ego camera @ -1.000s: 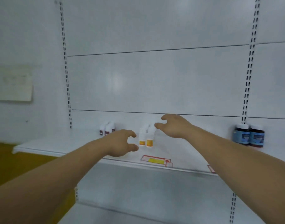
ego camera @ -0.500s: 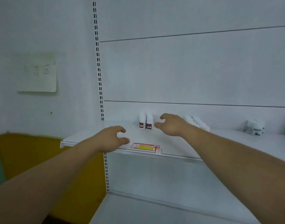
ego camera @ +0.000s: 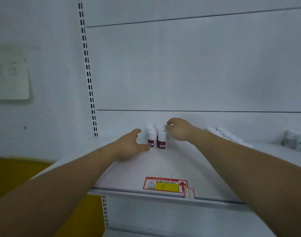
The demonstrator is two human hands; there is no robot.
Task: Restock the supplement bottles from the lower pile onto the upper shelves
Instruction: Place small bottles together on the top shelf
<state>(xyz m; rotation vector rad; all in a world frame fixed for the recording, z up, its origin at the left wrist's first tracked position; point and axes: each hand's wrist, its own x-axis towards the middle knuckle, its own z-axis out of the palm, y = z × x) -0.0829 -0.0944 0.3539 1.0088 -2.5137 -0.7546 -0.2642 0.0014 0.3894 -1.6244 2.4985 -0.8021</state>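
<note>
Several groups of stock already stood on the shelf, so restocking looked partly done, though the lower pile was out of view and what remained could not be judged. Farthest right sat blurred jars; nearer the middle ran a white row of caps; at the back, between the hands, stood the red-labelled supplement bottles, upright and packed together. A price tag lay at the shelf's front edge. The left hand spread wide beside the cluster, thumb tip near or touching the front-left bottle, gripping nothing. The right hand curled loosely at the bottles' right side, its fingertips near the rear caps; contact could not be told.
</note>
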